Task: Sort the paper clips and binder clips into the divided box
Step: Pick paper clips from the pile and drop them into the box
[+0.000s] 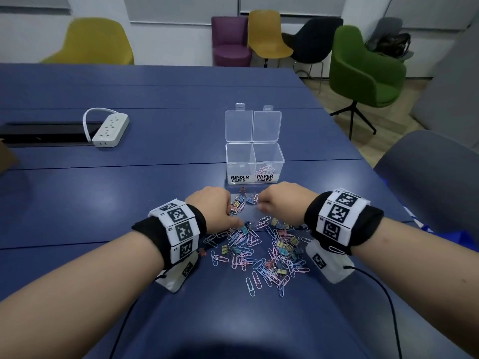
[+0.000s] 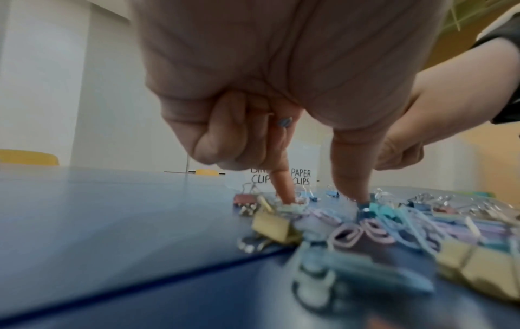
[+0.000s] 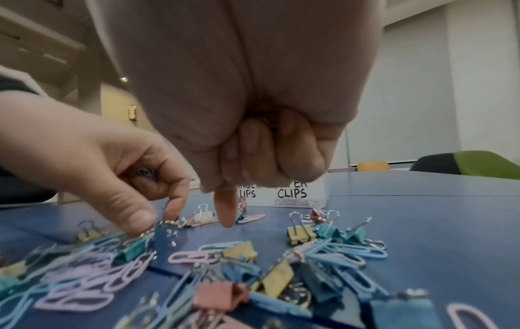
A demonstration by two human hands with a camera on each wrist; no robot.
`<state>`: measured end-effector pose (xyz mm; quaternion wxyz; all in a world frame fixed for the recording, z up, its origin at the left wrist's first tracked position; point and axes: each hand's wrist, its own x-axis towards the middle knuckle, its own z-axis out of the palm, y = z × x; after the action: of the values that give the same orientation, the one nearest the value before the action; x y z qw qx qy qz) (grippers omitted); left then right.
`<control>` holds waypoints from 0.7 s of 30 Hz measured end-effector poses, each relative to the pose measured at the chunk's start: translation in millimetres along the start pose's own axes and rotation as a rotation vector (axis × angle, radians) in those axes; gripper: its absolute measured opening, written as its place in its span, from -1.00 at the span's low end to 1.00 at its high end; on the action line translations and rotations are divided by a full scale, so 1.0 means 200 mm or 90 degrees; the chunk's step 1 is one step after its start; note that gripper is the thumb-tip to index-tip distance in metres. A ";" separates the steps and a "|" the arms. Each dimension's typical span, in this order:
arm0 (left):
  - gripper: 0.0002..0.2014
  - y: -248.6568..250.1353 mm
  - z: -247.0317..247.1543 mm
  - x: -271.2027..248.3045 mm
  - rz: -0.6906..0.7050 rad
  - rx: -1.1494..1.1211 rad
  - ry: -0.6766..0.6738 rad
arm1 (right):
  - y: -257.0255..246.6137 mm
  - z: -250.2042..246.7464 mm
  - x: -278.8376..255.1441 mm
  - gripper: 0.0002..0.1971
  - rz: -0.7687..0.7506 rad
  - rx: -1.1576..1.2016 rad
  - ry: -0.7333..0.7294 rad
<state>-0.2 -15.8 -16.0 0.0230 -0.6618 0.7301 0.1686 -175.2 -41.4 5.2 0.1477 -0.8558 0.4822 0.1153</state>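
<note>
A: Reaching into the clip pile (image 1: 259,250) w/ both hands on the blue table (image 1: 129,203). Left hand (image 1: 215,208): thumb and index straight down on a blue binder clip (image 3: 164,233), other fingers curled round some paper clips.

B: Right hand (image 1: 281,202)?

A: Index pointing down just above the tabletop, rest curled; can't tell if it holds anything.

B: Box?

A: Divided box (image 1: 255,164) just beyond the hands, lids open; paper clips in the "PAPER CLIPS" side.
</note>
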 end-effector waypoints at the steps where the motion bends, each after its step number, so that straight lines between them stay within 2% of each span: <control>1: -0.57 0.01 0.00 0.00 0.000 0.016 -0.006 | 0.00 0.00 0.00 -0.66 0.004 -0.002 0.009; 3: -0.57 0.03 0.00 0.01 -0.001 0.041 -0.025 | 0.00 0.00 -0.01 -0.54 0.008 -0.011 0.020; 5: -0.62 0.04 0.00 0.02 0.004 0.038 -0.045 | -0.01 0.01 -0.01 -0.49 0.019 -0.019 0.030; 9: -0.76 0.02 0.01 0.03 0.028 -0.010 -0.058 | 0.01 0.02 -0.02 -0.76 0.027 -0.009 -0.001; 11: -0.69 0.01 0.00 0.02 0.029 -0.033 -0.064 | 0.03 0.03 -0.03 -0.70 0.021 -0.019 -0.014; 14: -0.64 0.02 0.01 0.01 0.021 -0.028 -0.071 | 0.01 0.04 -0.06 -0.80 0.007 -0.054 -0.028; 17: -0.76 0.05 0.03 0.03 0.030 0.001 -0.070 | -0.02 0.05 -0.08 -0.70 -0.008 -0.093 -0.049; 21: -0.87 0.09 0.03 0.04 0.047 0.035 -0.075 | -0.07 0.09 -0.07 -0.73 -0.033 -0.120 -0.027</control>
<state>-18.9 -19.6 -20.3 0.0783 -0.6227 0.7556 0.1878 -172.6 -16.9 -3.6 0.0794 -0.8754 0.4438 0.1743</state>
